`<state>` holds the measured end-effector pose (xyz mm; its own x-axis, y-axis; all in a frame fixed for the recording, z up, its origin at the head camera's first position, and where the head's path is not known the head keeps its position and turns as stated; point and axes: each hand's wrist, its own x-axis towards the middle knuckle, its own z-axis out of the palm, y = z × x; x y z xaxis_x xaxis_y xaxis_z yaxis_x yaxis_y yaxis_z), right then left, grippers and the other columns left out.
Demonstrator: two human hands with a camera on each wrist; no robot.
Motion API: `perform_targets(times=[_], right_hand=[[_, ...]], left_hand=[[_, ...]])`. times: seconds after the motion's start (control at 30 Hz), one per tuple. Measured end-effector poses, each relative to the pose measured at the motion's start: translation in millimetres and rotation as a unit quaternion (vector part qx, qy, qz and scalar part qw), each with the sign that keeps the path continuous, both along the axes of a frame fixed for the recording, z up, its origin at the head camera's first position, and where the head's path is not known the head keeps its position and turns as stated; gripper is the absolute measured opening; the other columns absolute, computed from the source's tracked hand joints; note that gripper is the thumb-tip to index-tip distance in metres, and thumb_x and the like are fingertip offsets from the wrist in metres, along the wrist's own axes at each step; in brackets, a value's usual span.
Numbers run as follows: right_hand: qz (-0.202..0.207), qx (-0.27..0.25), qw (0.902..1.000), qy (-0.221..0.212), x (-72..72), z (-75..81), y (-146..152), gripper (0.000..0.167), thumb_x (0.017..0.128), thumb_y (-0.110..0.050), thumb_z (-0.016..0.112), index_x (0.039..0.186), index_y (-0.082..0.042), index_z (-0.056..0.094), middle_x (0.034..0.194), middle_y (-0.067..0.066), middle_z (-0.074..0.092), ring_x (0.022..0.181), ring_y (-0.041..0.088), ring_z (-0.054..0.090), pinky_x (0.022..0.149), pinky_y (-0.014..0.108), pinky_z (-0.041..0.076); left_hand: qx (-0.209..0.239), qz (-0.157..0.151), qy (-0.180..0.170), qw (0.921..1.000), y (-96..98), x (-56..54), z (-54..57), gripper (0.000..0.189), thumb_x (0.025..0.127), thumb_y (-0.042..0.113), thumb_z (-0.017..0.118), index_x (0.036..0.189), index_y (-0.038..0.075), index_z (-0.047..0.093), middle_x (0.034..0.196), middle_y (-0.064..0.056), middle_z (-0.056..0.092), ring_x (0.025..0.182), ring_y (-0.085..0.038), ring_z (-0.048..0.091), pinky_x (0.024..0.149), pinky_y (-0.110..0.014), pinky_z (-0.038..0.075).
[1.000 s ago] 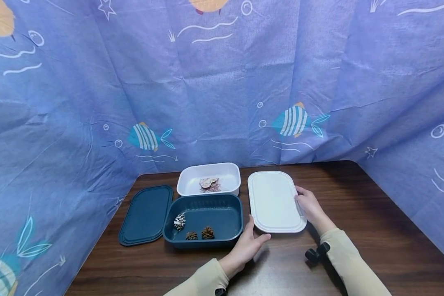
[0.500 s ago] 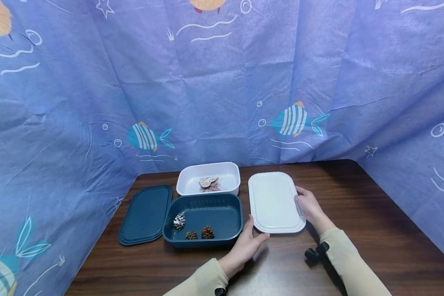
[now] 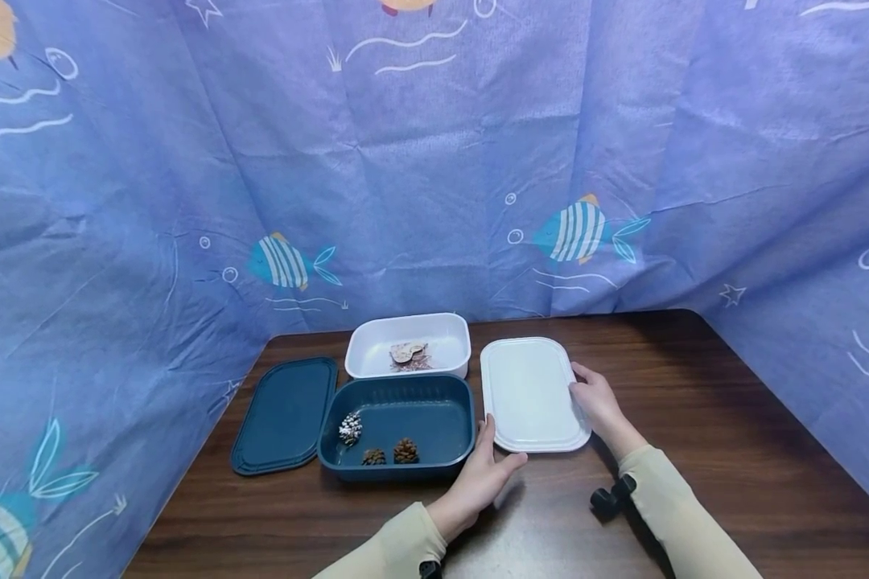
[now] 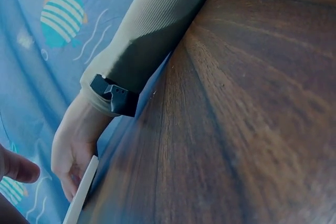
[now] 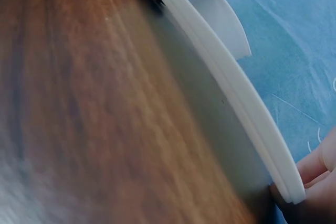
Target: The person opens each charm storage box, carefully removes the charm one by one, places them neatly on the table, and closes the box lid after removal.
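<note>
A white rectangular lid (image 3: 532,394) with rounded corners lies right of two containers in the head view. My right hand (image 3: 599,404) grips its right edge; the right wrist view shows that edge between the thumb and fingers, with the lid (image 5: 226,77) raised off the table on this side. My left hand (image 3: 478,482) has its fingers at the lid's left edge near the front corner, with the thumb stretched out apart from it. Left of that hand stands a dark blue container (image 3: 398,474) holding a whitish pinecone (image 3: 350,429) and two brown pinecones (image 3: 405,450).
Behind the blue container stands a white container (image 3: 449,346) with a flat pale piece (image 3: 408,351) and reddish-brown shreds inside. A dark blue lid (image 3: 286,414) lies at the left on the brown wooden table (image 3: 731,466). A fish-patterned curtain (image 3: 434,161) surrounds the table.
The white lid has shifted slightly to the left together with my right hand. My left hand stays almost in place at the lid's left edge.
</note>
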<state>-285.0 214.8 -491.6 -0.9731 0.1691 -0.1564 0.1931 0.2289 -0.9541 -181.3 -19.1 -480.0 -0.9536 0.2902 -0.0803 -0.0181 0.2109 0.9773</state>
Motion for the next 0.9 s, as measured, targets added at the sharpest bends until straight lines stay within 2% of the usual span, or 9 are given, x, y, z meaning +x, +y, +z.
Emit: perform_targets(times=[0.23,0.57,0.9], right_hand=[[0.007,0.042,0.9990,0.016,-0.1,-1.8,-4.0,0.059,0.096,0.005,0.037,0.154,0.012,0.024,0.159,0.032,0.022,0.150,0.041,0.016,0.120,0.050,0.018],[0.013,0.049,0.9985,0.021,0.4,-0.3,-6.5,0.059,0.097,0.002,0.042,0.153,0.012,0.025,0.159,0.031,0.023,0.150,0.041,0.018,0.120,0.049,0.018],[0.018,0.060,0.9979,0.020,4.2,2.8,-8.1,0.058,0.099,-0.002,0.045,0.153,0.012,0.026,0.158,0.030,0.026,0.149,0.041,0.020,0.120,0.050,0.020]], left_hand=[[0.004,0.006,-0.007,0.9999,0.6,-0.2,0.8,0.090,0.093,0.021,0.070,0.159,-0.004,0.014,0.162,-0.033,0.002,0.151,-0.043,0.004,0.120,-0.057,0.011],[0.020,0.007,-0.014,0.9997,0.3,0.9,1.4,0.090,0.094,0.020,0.070,0.160,-0.002,0.013,0.162,-0.033,-0.004,0.151,-0.044,-0.001,0.120,-0.058,0.007],[0.019,0.012,-0.006,0.9997,1.6,1.4,0.5,0.089,0.092,0.018,0.070,0.160,-0.002,0.016,0.162,-0.035,-0.003,0.151,-0.044,0.000,0.120,-0.058,0.007]])
